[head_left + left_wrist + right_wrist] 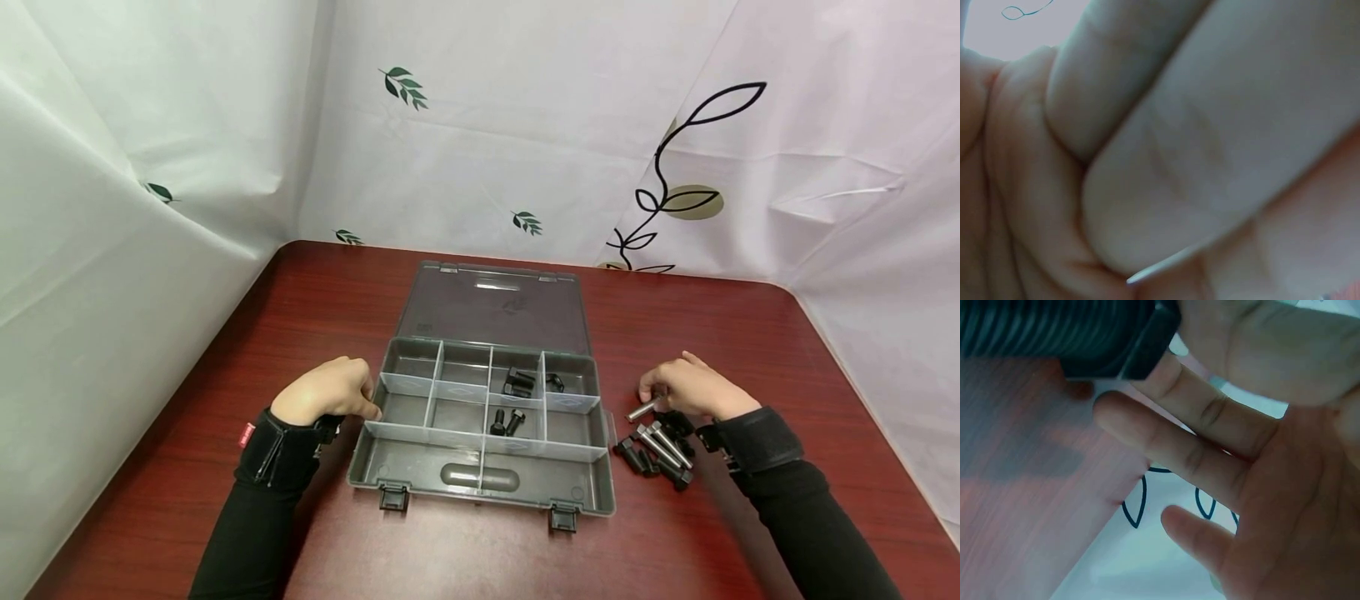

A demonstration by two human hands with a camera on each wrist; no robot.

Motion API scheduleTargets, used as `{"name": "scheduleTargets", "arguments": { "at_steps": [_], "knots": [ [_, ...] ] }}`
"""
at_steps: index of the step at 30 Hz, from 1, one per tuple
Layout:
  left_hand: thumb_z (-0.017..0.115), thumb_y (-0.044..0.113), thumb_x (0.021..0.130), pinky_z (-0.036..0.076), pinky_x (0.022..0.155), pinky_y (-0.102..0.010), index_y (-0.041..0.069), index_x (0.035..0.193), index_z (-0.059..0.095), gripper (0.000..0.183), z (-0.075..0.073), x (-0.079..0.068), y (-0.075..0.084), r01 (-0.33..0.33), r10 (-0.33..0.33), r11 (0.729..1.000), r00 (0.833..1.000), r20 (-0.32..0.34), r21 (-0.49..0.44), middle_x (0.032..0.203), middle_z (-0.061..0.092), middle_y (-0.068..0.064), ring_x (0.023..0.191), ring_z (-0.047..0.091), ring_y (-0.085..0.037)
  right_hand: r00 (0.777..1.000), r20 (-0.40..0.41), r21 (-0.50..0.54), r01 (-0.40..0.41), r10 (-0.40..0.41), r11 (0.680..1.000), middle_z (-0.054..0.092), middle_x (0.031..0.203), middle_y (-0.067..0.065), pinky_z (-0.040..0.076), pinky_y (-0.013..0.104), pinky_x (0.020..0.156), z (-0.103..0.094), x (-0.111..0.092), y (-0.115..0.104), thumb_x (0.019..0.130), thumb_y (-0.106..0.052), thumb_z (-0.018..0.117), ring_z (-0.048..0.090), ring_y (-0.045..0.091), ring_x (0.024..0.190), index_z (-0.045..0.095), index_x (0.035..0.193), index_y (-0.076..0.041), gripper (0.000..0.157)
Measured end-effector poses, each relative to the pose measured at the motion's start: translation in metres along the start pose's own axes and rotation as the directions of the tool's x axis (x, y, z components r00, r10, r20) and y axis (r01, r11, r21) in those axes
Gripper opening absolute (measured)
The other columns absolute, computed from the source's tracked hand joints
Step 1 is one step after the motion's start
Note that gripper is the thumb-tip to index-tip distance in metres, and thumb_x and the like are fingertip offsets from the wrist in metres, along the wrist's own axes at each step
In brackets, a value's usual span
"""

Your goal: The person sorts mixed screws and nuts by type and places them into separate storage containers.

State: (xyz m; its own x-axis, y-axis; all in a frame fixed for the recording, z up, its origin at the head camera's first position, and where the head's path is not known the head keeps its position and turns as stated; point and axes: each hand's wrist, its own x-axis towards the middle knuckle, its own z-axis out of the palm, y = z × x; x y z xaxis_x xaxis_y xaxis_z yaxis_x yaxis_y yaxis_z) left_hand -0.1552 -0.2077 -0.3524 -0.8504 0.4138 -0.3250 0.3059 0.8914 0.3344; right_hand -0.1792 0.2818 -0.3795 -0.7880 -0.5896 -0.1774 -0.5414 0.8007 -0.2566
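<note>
A grey plastic compartment box (408, 462) lies opened on the table. My left hand (330, 392) is at its left wall, thumb and forefinger gripping the edge; the left wrist view (1210, 137) is filled by curled fingers. On the right, my right hand (693, 389) reaches over a heap of bolts, with thumb and forefinger at a silver bolt (641, 410) that they seem to pinch. Their tips are hidden behind a dark threaded bolt (1104, 337) close to the right wrist camera. The other fingers (1166, 440) stretch out loosely.
Black bolts (520, 382) lie in a back-row compartment, a small dark piece (555, 382) beside them, and two black bolts (506, 423) in the middle row. The clear lid (495, 304) is folded back. Latches (393, 497) hang in front. White cloth (480, 125) surrounds the table.
</note>
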Motion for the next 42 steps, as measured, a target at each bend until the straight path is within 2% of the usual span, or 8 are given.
{"name": "scheduleTargets", "arguments": {
  "at_steps": [6,12,14,16,18,20,29,42],
  "knots": [
    [0.073,0.026,0.073,0.023,0.049,-0.025,0.018,0.049,0.043,0.039,0.001,0.001,0.000,0.007,-0.007,1.000,1.000,-0.001,-0.006,0.050,0.026,0.010,0.049,0.027,-0.009,1.000,-0.019,-0.019,-0.002,0.002,1.000,0.047,0.068,-0.014,0.009,0.069,0.097,0.000,-0.001,-0.001,0.077,-0.002,0.064,0.044,0.004,0.066,0.056,0.077,-0.026,0.026],
    [0.073,0.026,0.073,0.024,0.049,-0.025,0.018,0.049,0.043,0.039,0.000,0.000,-0.001,0.010,-0.010,1.000,1.000,0.002,-0.005,0.051,0.026,0.010,0.050,0.028,-0.009,0.999,-0.040,-0.030,-0.018,0.017,0.999,0.045,0.071,-0.013,0.014,0.070,0.095,-0.006,-0.002,-0.005,0.079,-0.001,0.062,0.046,0.005,0.071,0.054,0.079,-0.027,0.027],
    [0.073,0.027,0.072,0.025,0.049,-0.026,0.018,0.050,0.045,0.037,0.000,0.000,-0.001,0.004,-0.004,1.000,1.000,-0.002,0.000,0.050,0.028,0.010,0.050,0.030,-0.010,0.999,-0.055,-0.042,-0.005,0.003,0.999,0.045,0.073,-0.012,0.029,0.061,0.091,-0.009,-0.003,-0.006,0.079,0.000,0.060,0.044,0.006,0.070,0.053,0.079,-0.026,0.027],
    [0.073,0.028,0.072,0.027,0.050,-0.026,0.018,0.050,0.047,0.036,0.000,0.000,-0.001,0.000,0.000,1.000,1.000,-0.006,0.006,0.050,0.030,0.010,0.051,0.033,-0.010,0.998,-0.066,-0.054,0.007,-0.011,0.999,0.046,0.075,-0.011,0.039,0.047,0.078,-0.013,-0.003,-0.008,0.081,0.000,0.059,0.042,0.007,0.069,0.054,0.079,-0.026,0.026],
    [0.073,0.028,0.071,0.028,0.050,-0.026,0.018,0.050,0.048,0.035,0.000,0.000,-0.001,-0.003,0.003,1.000,1.000,-0.008,0.010,0.050,0.031,0.011,0.051,0.035,-0.010,0.997,-0.075,-0.065,0.012,-0.017,0.998,0.047,0.078,-0.010,0.036,0.037,0.064,-0.016,-0.004,-0.010,0.083,-0.002,0.059,0.039,0.007,0.068,0.054,0.080,-0.027,0.025],
    [0.074,0.028,0.071,0.029,0.050,-0.026,0.018,0.051,0.048,0.034,0.001,0.000,-0.002,-0.003,0.004,1.000,1.000,-0.007,0.010,0.050,0.032,0.010,0.051,0.035,-0.010,0.997,-0.079,-0.070,0.009,-0.015,0.997,0.048,0.078,-0.010,0.032,0.032,0.058,-0.018,-0.003,-0.012,0.083,-0.003,0.058,0.039,0.007,0.067,0.055,0.081,-0.027,0.025],
    [0.073,0.028,0.072,0.028,0.050,-0.026,0.018,0.051,0.048,0.035,0.000,0.001,-0.002,-0.009,0.009,1.000,1.000,-0.007,0.012,0.051,0.031,0.010,0.051,0.034,-0.010,0.992,-0.122,-0.103,0.017,-0.030,0.995,0.050,0.079,-0.009,0.034,0.031,0.055,-0.028,-0.001,-0.022,0.080,-0.006,0.064,0.040,0.007,0.066,0.056,0.080,-0.028,0.023],
    [0.073,0.027,0.073,0.024,0.049,-0.025,0.018,0.050,0.042,0.040,0.000,0.001,-0.001,0.012,-0.012,1.000,1.000,0.008,0.004,0.051,0.027,0.010,0.050,0.028,-0.010,0.988,-0.134,-0.127,0.063,-0.080,0.990,0.046,0.079,-0.011,0.033,0.029,0.055,-0.034,0.009,-0.036,0.082,-0.005,0.061,0.039,0.007,0.066,0.056,0.081,-0.028,0.024]
  ]
}}
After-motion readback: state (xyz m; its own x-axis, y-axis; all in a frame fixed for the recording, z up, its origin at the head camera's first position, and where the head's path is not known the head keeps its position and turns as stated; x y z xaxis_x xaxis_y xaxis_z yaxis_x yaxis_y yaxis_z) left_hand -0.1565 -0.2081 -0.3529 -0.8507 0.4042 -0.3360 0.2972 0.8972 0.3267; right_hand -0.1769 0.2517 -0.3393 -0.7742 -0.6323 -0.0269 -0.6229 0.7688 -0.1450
